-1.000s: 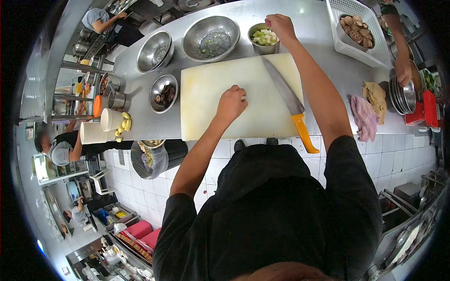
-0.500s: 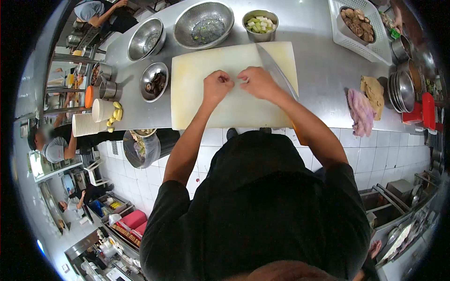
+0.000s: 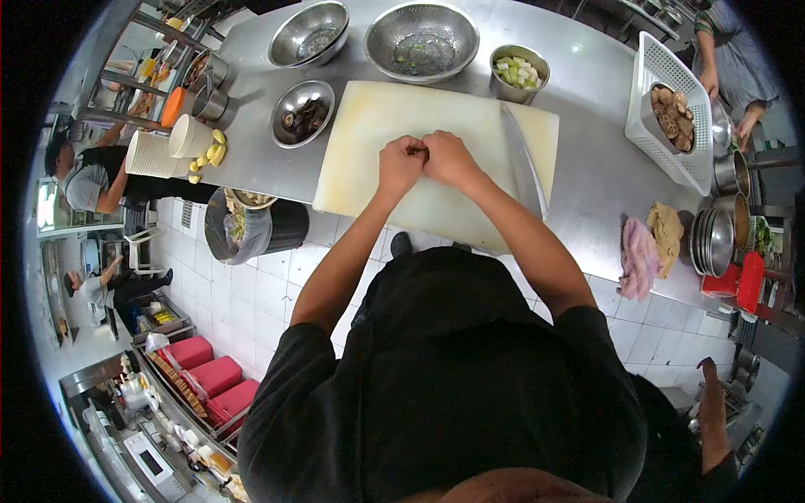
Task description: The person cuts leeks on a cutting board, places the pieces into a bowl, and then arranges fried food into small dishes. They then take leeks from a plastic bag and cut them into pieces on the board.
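Note:
Over the middle of the white cutting board (image 3: 470,109), my two hands meet with bent fingers. My left hand (image 3: 402,165) pinches a small dark brown piece (image 3: 414,152), mostly hidden by the fingers. Pressed against it from the other side is my right hand (image 3: 450,158), its fingers closed on the same piece. A large knife (image 3: 522,159) lies on the board's right part, beyond my right hand. Dark, wet-looking mushroom pieces (image 3: 307,120) fill part of a small metal bowl (image 3: 279,121) just left of the board.
Two perforated metal bowls (image 3: 381,38) and a pot (image 3: 526,94) of pale green chunks stand behind the board. Far right are a white basket (image 3: 700,168) with mushrooms (image 3: 673,117), cloths (image 3: 641,260) and stacked bowls (image 3: 713,243). Paper cups (image 3: 151,155) stand left; co-workers are nearby.
My right hand has come over to my left, and both now touch at the dark piece. The camera view has turned, shifting the table and board within it.

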`<state>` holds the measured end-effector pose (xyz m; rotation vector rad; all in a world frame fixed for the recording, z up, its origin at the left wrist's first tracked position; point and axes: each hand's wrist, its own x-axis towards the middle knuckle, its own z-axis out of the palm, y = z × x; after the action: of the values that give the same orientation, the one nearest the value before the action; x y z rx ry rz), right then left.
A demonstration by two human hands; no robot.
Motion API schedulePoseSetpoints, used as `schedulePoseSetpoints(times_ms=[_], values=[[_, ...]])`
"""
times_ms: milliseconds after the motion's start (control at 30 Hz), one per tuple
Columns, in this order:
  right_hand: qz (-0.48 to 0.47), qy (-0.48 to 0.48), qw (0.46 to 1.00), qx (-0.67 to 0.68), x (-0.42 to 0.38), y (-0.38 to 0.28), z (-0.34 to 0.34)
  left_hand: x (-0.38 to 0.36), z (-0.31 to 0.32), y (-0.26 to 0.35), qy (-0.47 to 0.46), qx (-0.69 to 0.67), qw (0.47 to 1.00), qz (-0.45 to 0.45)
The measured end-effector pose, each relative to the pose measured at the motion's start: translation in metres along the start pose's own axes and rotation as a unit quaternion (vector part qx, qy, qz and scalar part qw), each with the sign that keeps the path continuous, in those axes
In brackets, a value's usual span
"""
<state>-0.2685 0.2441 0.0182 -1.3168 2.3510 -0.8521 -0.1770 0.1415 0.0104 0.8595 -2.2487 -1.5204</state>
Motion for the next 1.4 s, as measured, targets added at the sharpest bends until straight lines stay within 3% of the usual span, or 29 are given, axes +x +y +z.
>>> schedulePoseSetpoints(times_ms=[67,200,367,400,467,500,567,600,633,700,733,800,833,867,933,967,1033,1067,1100,1133,1167,1200,1233,1300,1367,1400], values=[[0.011,0.011,1.000,-0.018,0.001,0.005,0.007,-0.003,0.004,0.007,0.018,0.061,0.998,0.005],[0.066,0.002,0.998,0.014,-0.003,0.009,-0.008,0.001,0.015,0.006,-0.011,-0.070,0.994,-0.082],[0.060,0.172,0.982,0.054,-0.001,0.051,-0.045,0.027,0.053,0.049,-0.032,-0.207,0.976,-0.064],[0.060,0.212,0.974,0.061,0.002,0.058,-0.063,0.038,0.062,0.065,-0.037,-0.197,0.979,-0.041],[0.136,0.190,0.964,0.126,0.016,0.073,-0.107,0.067,0.084,0.100,-0.063,-0.197,0.978,-0.002],[0.122,0.208,0.965,0.107,0.022,0.069,-0.128,0.082,0.094,0.116,-0.085,-0.206,0.975,0.015],[0.108,0.252,0.960,0.065,0.027,0.065,-0.169,0.107,0.102,0.143,-0.148,-0.164,0.969,0.108],[0.114,0.235,0.959,0.114,0.055,0.113,-0.156,0.118,0.102,0.143,-0.133,-0.032,0.966,0.221],[0.015,0.190,0.979,0.071,0.074,0.149,-0.146,0.133,0.105,0.131,-0.162,-0.120,0.965,0.170],[0.053,0.196,0.979,0.019,0.076,0.152,-0.155,0.149,0.104,0.122,-0.258,-0.199,0.945,-0.031],[0.067,0.219,0.973,-0.007,0.074,0.148,-0.159,0.134,0.100,0.126,-0.221,-0.180,0.958,-0.016],[0.095,0.290,0.951,-0.053,0.038,0.155,-0.177,0.097,0.093,0.132,-0.145,-0.136,0.980,0.008],[0.106,0.335,0.935,-0.050,0.000,0.162,-0.187,0.080,0.081,0.120,-0.198,-0.165,0.965,0.045],[0.105,0.389,0.915,-0.020,-0.068,0.168,-0.199,0.039,0.075,0.130,-0.205,-0.154,0.966,0.045],[0.045,0.471,0.880,0.044,-0.160,0.151,-0.212,0.020,0.055,0.095,-0.211,-0.140,0.967,0.025],[0.118,0.473,0.861,0.147,-0.229,0.128,-0.222,-0.009,0.047,0.093,-0.204,-0.139,0.969,0.004],[0.244,0.527,0.800,0.149,-0.348,0.120,-0.205,-0.028,0.031,0.069,-0.205,-0.123,0.971,-0.018],[0.311,0.581,0.725,0.199,-0.402,0.148,-0.179,-0.037,0.024,0.061,-0.210,-0.128,0.969,-0.017],[0.402,0.594,0.641,0.271,-0.463,0.118,-0.159,-0.045,0.015,0.053,-0.213,-0.132,0.968,-0.016],[0.406,0.661,0.570,0.271,-0.520,0.133,-0.116,-0.053,0.008,0.048,-0.215,-0.138,0.967,-0.016],[0.458,0.698,0.489,0.252,-0.567,0.109,-0.081,-0.062,0.003,0.044,-0.225,-0.142,0.964,-0.010],[0.448,0.733,0.421,0.290,-0.619,0.096,-0.037,-0.073,0.000,0.041,-0.235,-0.148,0.961,-0.006],[0.505,0.742,0.344,0.277,-0.653,0.068,-0.001,-0.086,-0.003,0.037,-0.244,-0.154,0.957,-0.003],[0.529,0.754,0.232,0.312,-0.700,0.009,0.065,-0.115,-0.010,0.039,-0.283,-0.171,0.944,0.003],[0.525,0.765,0.154,0.339,-0.727,-0.036,0.121,-0.143,-0.009,0.036,-0.328,-0.171,0.929,0.001],[0.531,0.758,0.141,0.352,-0.740,-0.053,0.143,-0.156,-0.007,0.033,-0.351,-0.165,0.922,-0.004]])
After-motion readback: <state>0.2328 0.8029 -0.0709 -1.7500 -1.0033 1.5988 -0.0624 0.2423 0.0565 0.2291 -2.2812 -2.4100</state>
